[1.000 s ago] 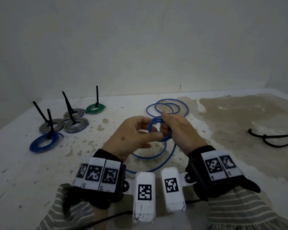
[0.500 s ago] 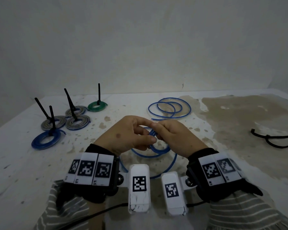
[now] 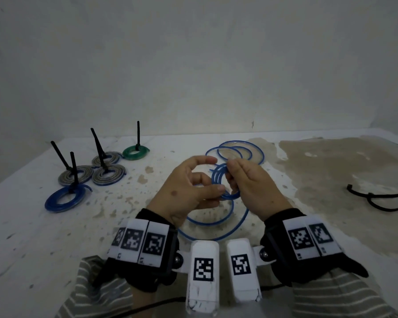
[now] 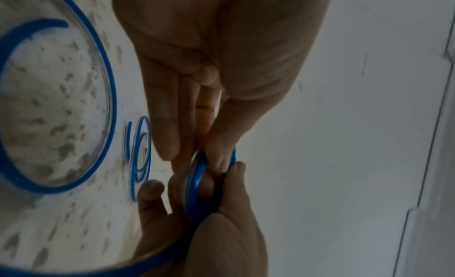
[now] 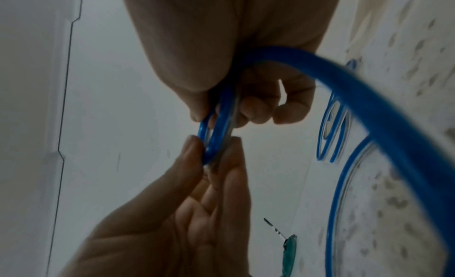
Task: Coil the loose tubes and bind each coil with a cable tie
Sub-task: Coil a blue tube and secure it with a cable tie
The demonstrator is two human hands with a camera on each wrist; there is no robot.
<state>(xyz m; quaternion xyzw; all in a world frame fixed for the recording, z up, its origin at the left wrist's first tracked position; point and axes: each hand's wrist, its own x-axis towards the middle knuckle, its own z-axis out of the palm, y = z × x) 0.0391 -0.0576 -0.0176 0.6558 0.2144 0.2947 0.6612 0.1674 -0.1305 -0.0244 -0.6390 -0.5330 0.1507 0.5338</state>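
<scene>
The left hand (image 3: 189, 193) pinches the near side of the small blue coil (image 3: 221, 182) between thumb and curled fingers (image 4: 169, 137), with its forefinger lifted clear above; the right hand (image 3: 251, 187) nips the far side with thumb and bent fingers (image 5: 256, 110), so the coil stands on edge between them, off the table (image 3: 32, 237). From the wrist views the turns look to lie close together but not quite flush — one strand sits a little apart from the rest. To do this well, I would judge that one hand should always keep its pinch while the other slides round, so the springy tube cannot unwind; each new turn should be laid against the last at the same width, and fed without twisting. Just below the fingers the tail (image 3: 218, 228) of the same tube hangs in two wide loops down to the table, so a good deal is not yet wound, and it should be drawn up slowly lest it snag. Beyond the fingers lies another loose tube (image 3: 237, 152). The spare ties (image 3: 377, 198) lie well off to the right of the right hand — the coil must be held in one hand to fetch one. Well to the left of the left hand sit five bound coils (image 3: 97, 173), ties upright.
</scene>
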